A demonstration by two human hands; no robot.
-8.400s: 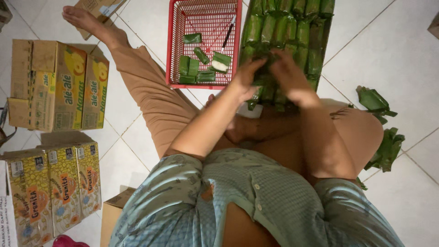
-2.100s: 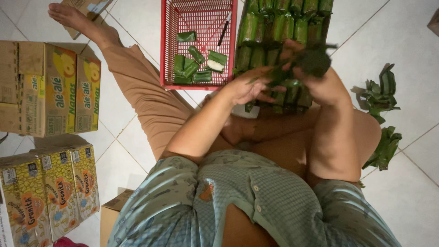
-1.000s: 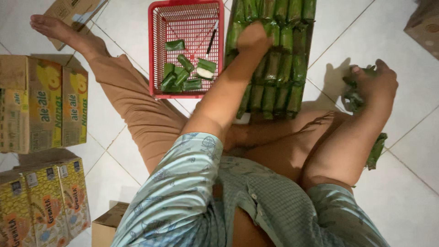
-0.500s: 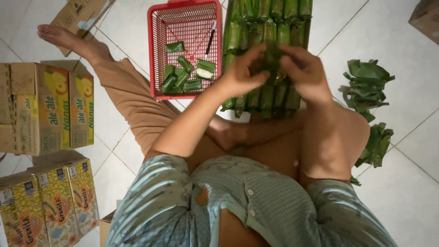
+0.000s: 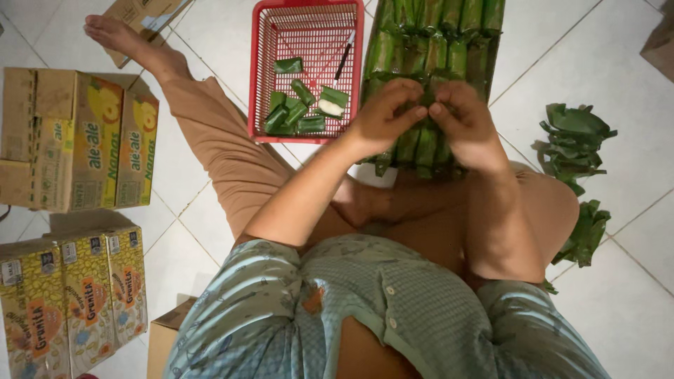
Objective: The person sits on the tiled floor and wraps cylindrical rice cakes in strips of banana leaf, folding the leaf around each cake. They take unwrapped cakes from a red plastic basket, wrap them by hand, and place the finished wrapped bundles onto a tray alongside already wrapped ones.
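My left hand [image 5: 382, 116] and my right hand [image 5: 463, 116] meet fingertip to fingertip over rows of green leaf-wrapped rolls [image 5: 435, 49] laid on the tiled floor. Both pinch a small green leaf piece [image 5: 425, 98] between them; most of it is hidden by the fingers. I sit on the floor with one leg stretched out to the left. A red plastic basket [image 5: 263, 77] to the left of my hands holds several short green leaf-wrapped pieces [image 5: 295, 112] and a thin stick-like tool [image 5: 344, 60].
A heap of loose green leaves [image 5: 572, 140] lies on the floor to the right, with more by my right knee [image 5: 583, 235]. Cardboard drink cartons [image 5: 77, 140] stand at the left, more below them [image 5: 67, 302]. Another box [image 5: 140, 14] lies near my foot.
My right hand reached out to the leaf heap at the right a second ago, then came back. Both hands now work together over the rolls.
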